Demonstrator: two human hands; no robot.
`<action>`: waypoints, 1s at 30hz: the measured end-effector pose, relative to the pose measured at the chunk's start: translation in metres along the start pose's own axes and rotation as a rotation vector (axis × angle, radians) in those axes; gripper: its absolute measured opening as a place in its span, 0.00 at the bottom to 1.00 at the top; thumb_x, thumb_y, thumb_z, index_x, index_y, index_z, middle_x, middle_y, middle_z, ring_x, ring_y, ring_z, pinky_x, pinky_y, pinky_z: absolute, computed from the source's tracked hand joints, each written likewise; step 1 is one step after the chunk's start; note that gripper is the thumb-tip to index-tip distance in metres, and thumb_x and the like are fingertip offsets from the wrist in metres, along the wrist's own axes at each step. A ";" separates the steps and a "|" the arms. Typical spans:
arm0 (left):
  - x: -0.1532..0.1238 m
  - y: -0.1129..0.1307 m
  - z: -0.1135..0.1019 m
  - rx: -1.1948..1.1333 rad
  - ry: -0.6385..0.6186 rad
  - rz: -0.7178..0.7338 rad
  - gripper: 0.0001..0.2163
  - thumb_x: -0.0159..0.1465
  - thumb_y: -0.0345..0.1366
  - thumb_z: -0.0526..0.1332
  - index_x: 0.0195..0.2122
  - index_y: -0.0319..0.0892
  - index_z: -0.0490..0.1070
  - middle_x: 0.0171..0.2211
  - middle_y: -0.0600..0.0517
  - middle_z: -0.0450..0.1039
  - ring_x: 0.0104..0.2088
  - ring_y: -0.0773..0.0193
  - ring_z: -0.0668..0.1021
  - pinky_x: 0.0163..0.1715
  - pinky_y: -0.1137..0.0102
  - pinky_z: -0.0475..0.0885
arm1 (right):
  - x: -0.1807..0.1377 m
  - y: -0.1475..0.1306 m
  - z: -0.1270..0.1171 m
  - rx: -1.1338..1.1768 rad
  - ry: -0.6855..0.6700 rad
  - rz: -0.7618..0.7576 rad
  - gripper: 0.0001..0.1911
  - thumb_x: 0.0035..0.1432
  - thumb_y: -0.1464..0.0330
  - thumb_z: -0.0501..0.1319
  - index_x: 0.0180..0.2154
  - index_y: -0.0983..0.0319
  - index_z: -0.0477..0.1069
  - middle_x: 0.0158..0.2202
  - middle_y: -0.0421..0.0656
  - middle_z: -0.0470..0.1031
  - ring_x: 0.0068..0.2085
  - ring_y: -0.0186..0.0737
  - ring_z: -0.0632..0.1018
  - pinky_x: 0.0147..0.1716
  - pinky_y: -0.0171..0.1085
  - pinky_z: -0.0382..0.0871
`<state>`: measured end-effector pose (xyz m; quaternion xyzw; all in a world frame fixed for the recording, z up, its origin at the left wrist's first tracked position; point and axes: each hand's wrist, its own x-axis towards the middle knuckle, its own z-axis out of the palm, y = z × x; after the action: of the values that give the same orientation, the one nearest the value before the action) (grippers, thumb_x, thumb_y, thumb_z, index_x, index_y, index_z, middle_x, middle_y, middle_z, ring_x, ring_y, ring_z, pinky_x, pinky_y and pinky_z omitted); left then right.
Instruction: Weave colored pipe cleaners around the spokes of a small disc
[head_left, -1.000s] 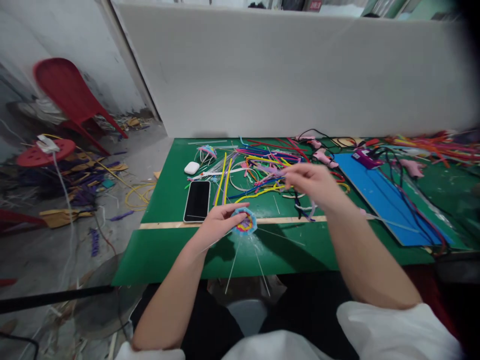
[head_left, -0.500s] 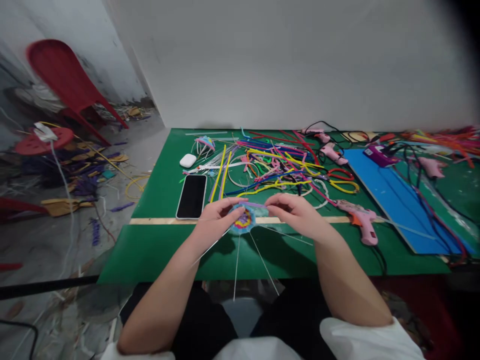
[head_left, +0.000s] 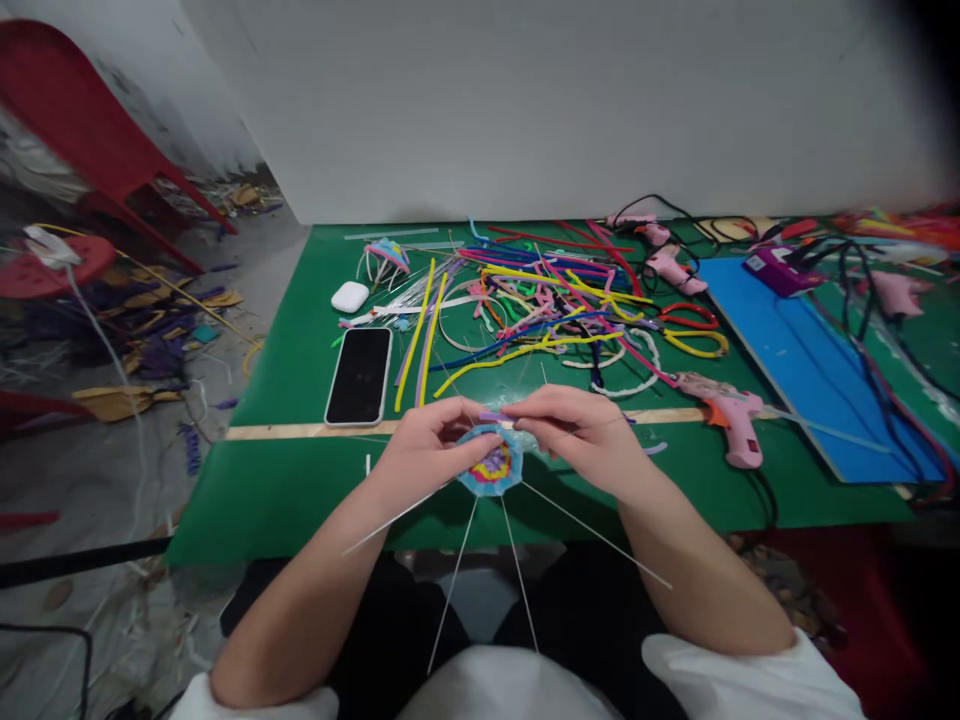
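Observation:
My left hand [head_left: 427, 445] pinches the edge of a small round woven disc [head_left: 493, 468] with blue, yellow, red and purple rings. Thin white spokes [head_left: 465, 560] stick out of the disc toward my lap. My right hand [head_left: 577, 430] is closed on a purple pipe cleaner [head_left: 496, 416] at the disc's top edge. Both hands hover over the green table [head_left: 300, 490] near its front edge.
A heap of coloured pipe cleaners [head_left: 540, 310] fills the table's middle. A phone [head_left: 360, 375] and a white earbud case [head_left: 349, 296] lie at the left. A pink glue gun [head_left: 724, 415] lies at the right beside a blue board [head_left: 810, 370]. Red chairs [head_left: 82, 120] stand on the littered floor.
My right hand came back from the pipe cleaner heap with a purple strand and joined my left hand at the disc. The view tilted downward.

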<state>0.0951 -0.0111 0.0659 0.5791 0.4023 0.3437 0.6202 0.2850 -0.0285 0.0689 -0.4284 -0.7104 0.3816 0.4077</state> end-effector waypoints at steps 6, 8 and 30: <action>-0.003 0.001 0.002 0.013 0.033 0.028 0.07 0.53 0.35 0.64 0.31 0.39 0.71 0.26 0.54 0.74 0.25 0.70 0.77 0.26 0.77 0.74 | -0.001 -0.001 0.000 0.025 -0.039 0.006 0.09 0.57 0.72 0.58 0.38 0.59 0.75 0.32 0.41 0.74 0.32 0.33 0.75 0.29 0.32 0.69; -0.003 0.001 0.002 0.008 0.033 0.016 0.07 0.53 0.35 0.64 0.31 0.39 0.71 0.26 0.54 0.74 0.26 0.70 0.77 0.26 0.78 0.73 | -0.001 -0.001 -0.001 0.021 -0.055 -0.005 0.09 0.57 0.72 0.57 0.39 0.60 0.74 0.32 0.42 0.74 0.33 0.33 0.75 0.30 0.31 0.69; -0.001 -0.009 -0.001 0.035 0.214 0.120 0.08 0.52 0.34 0.66 0.31 0.41 0.69 0.26 0.55 0.70 0.25 0.72 0.74 0.23 0.78 0.70 | -0.003 0.004 0.011 -0.017 0.084 0.039 0.08 0.52 0.67 0.64 0.36 0.61 0.76 0.32 0.42 0.77 0.28 0.33 0.75 0.25 0.31 0.67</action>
<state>0.0933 -0.0124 0.0574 0.5728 0.4370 0.4329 0.5417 0.2775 -0.0318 0.0601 -0.4611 -0.6875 0.3651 0.4258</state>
